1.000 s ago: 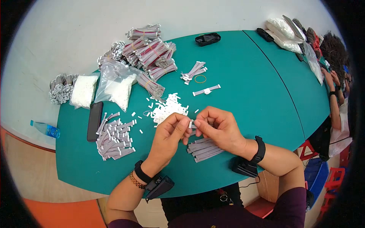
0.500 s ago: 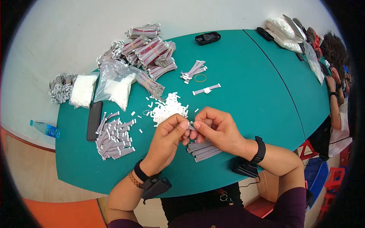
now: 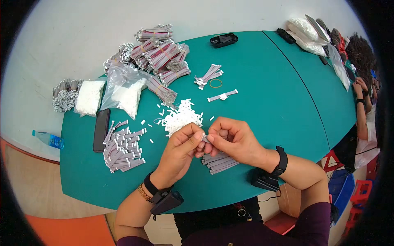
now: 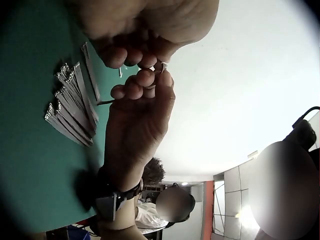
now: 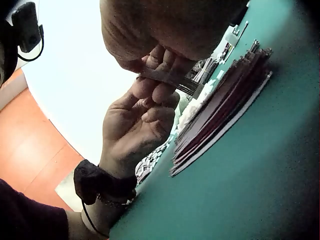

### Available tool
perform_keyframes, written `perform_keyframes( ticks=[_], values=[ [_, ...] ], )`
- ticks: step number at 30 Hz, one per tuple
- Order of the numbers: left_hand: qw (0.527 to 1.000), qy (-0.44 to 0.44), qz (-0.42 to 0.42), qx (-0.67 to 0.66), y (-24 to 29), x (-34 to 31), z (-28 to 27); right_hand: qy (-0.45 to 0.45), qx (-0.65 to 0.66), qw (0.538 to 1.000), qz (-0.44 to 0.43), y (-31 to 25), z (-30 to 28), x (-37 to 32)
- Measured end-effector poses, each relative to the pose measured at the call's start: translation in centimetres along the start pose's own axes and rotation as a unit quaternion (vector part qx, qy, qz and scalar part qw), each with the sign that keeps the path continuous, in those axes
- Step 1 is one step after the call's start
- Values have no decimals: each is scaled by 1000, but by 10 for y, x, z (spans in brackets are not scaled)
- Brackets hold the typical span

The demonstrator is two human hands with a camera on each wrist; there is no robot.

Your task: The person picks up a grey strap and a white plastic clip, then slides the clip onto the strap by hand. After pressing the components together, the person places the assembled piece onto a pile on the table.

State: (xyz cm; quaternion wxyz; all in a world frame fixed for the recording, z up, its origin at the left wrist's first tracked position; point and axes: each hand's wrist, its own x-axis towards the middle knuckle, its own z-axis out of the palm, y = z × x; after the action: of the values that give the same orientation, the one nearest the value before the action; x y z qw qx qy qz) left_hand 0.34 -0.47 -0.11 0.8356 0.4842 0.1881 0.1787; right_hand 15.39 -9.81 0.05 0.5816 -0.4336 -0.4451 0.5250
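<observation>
Above the front of the table, both hands meet fingertip to fingertip over a short grey flat ribbon cable (image 5: 172, 80). My left hand (image 3: 178, 149) pinches its whitish end between thumb and forefinger. From the other side my right hand (image 3: 236, 141) pinches the same cable, thumb on top; its grey strip extends past the fingers in the right wrist view. Beneath the right hand lies a row of grey ribbon cables (image 3: 219, 162). Just beyond the fingertips is a heap of small white plastic pieces (image 3: 182, 117).
White-ended ribbon cables (image 3: 123, 149) lie heaped at left beside a black phone (image 3: 101, 130). Behind them stand bags of white pieces (image 3: 89, 98) and banded cable bundles (image 3: 162, 55). A rubber band (image 3: 216, 83) and a lone cable (image 3: 223, 96) lie farther back.
The white piece that showed between the fingertips a second ago is now mostly covered, with grey cable showing there. Both hands stay nearly in place; the left wrist has turned slightly.
</observation>
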Motion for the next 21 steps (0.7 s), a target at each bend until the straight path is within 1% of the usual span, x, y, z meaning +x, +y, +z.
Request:
perform_keyframes(
  ticks=[10, 13, 19, 21],
  values=[
    [1000, 7, 1, -2, 1, -1, 2, 18, -3, 1000, 0, 1, 1, -1],
    [1000, 3, 18, 9, -1, -1, -1, 28, -11, 1000, -9, 4, 1, -1],
    [996, 25, 47, 75, -4, -1, -2, 45, -64, 996, -32, 5, 1, -2],
    [998, 17, 32, 43, -3, -1, -1, 48, -61, 996, -38, 6, 2, -2]
  ],
)
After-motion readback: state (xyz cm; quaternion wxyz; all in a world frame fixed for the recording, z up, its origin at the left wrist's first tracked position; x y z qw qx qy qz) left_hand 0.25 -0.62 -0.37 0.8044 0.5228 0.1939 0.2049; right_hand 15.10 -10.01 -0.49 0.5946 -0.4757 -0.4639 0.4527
